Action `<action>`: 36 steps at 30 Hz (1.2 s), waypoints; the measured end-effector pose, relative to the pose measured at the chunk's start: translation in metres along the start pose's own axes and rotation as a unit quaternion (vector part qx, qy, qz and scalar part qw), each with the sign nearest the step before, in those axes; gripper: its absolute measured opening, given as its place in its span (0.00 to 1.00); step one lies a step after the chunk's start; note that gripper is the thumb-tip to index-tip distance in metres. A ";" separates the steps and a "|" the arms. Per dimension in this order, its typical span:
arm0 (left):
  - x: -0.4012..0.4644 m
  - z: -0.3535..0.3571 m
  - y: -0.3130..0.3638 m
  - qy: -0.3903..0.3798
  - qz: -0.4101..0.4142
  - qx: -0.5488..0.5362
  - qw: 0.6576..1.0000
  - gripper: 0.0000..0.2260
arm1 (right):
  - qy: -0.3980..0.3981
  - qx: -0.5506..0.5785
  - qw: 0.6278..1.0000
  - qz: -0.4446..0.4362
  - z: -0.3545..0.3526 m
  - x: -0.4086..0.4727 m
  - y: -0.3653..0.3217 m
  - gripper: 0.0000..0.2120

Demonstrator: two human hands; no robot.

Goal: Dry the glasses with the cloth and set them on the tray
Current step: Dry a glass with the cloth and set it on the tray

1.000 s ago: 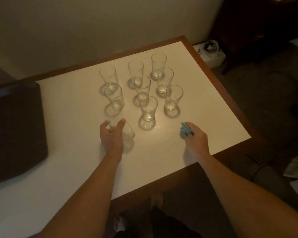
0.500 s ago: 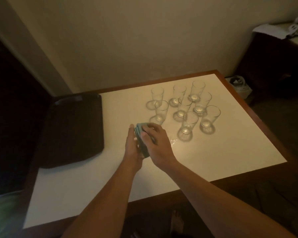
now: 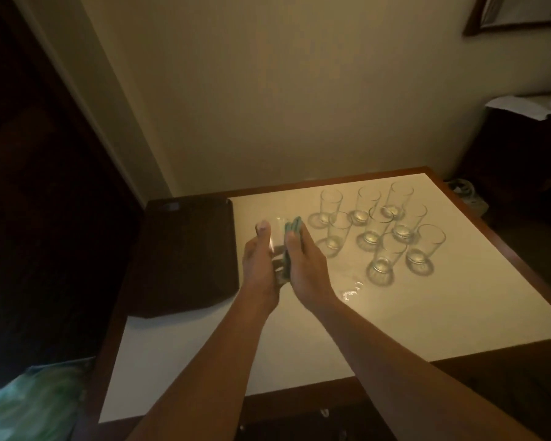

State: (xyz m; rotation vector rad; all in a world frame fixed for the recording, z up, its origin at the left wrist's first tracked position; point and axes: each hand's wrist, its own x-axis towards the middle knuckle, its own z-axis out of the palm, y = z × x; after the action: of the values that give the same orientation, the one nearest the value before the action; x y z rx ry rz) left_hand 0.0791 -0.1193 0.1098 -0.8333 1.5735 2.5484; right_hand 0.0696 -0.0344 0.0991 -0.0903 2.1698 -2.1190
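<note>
Drying step, 1st glass. L hand (image 3: pixel 261 265) wraps around glass (image 3: pixel 277 246), held up above table (image 3: pixel 395 319) just right of tray (image 3: pixel 185 259). R hand (image 3: pixel 303 262) presses cloth (image 3: pixel 291 229) flat vs glass side, fingers together. 8 more glasses (image 3: pixel 376 230) stand upright in a cluster to the right, undried by the look of it. Tray has none. Next, likely: finish the wipe incl. inside, then move glass left and set it upright on tray w/o clinking.

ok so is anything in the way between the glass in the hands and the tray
Nothing visible. The glass is held above the table between the left hand and the right hand, which presses the cloth to it. The dark tray lies just to the left, with nothing seen on it. The other glasses stand to the right.
</note>
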 end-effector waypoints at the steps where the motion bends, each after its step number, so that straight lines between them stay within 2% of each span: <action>1: 0.001 0.002 -0.001 -0.013 -0.004 0.004 1.000 0.27 | 0.023 0.037 0.998 0.037 -0.005 0.012 -0.013 0.20; 3: 0.000 0.010 0.005 -0.033 -0.016 0.013 0.999 0.31 | 0.067 0.056 0.995 0.041 -0.008 0.022 -0.027 0.19; 6: 0.003 0.020 0.018 0.002 0.009 0.037 0.999 0.24 | 0.095 0.024 0.995 -0.019 0.005 0.003 -0.024 0.23; 9: 0.001 0.032 0.025 0.070 0.078 0.078 0.991 0.19 | 0.100 -0.019 0.991 -0.082 0.001 0.000 -0.021 0.23; 12: -0.005 0.051 0.030 0.053 0.077 0.086 0.992 0.21 | 0.091 0.029 0.994 -0.045 -0.023 0.029 -0.046 0.18; 14: -0.012 0.064 0.042 0.012 0.064 0.091 0.994 0.29 | 0.077 0.051 0.995 -0.035 -0.029 0.033 -0.056 0.18; 15: -0.008 0.067 0.046 0.004 0.059 0.097 0.993 0.36 | 0.077 0.035 0.995 -0.054 -0.026 0.027 -0.053 0.19; 16: -0.004 0.070 0.047 0.018 0.062 0.092 0.994 0.40 | 0.074 0.002 0.994 -0.085 -0.024 0.020 -0.047 0.20; 19: -0.002 0.076 0.041 0.080 0.103 0.079 0.988 0.26 | 0.040 -0.059 0.986 -0.151 -0.029 0.008 -0.033 0.21; 20: 0.000 0.076 0.035 0.080 0.107 0.076 0.988 0.24 | 0.033 -0.049 0.989 -0.136 -0.036 0.017 -0.035 0.20; 22: -0.005 0.083 0.026 0.056 0.073 0.064 0.994 0.22 | 0.022 -0.006 0.999 -0.049 -0.054 0.044 -0.048 0.18; 24: -0.011 0.095 0.023 0.033 0.050 0.067 0.996 0.26 | 0.017 0.013 1.000 -0.004 -0.069 0.061 -0.059 0.18; 25: -0.010 0.100 0.023 0.040 0.044 0.068 0.996 0.31 | 0.010 0.017 1.000 -0.009 -0.070 0.058 -0.060 0.17; 27: -0.005 0.103 0.023 0.100 0.060 0.058 0.991 0.40 | -0.003 0.006 0.998 -0.055 -0.066 0.038 -0.051 0.14; 29: -0.002 0.100 0.024 0.143 0.090 0.047 0.985 0.31 | -0.026 -0.043 0.991 -0.125 -0.063 0.015 -0.037 0.15; 31: -0.003 0.096 0.019 0.132 0.075 0.053 0.987 0.22 | -0.034 -0.068 0.981 -0.180 -0.069 0.016 -0.029 0.15; 32: -0.006 0.097 0.017 0.109 0.052 0.047 0.992 0.22 | -0.033 -0.062 0.982 -0.175 -0.074 0.026 -0.032 0.16; 35: -0.013 0.105 0.015 0.033 0.007 0.056 0.998 0.27 | -0.037 0.010 0.999 -0.030 -0.085 0.056 -0.046 0.20; 36: -0.012 0.107 0.016 0.034 0.011 0.064 0.997 0.29 | -0.044 0.021 0.999 -0.014 -0.085 0.056 -0.047 0.20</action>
State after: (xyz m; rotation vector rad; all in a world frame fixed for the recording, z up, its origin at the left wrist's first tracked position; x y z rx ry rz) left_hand 0.0389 -0.0342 0.1653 -0.9014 1.7531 2.4255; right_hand 0.0020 0.0423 0.1456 -0.2063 2.0854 -2.1315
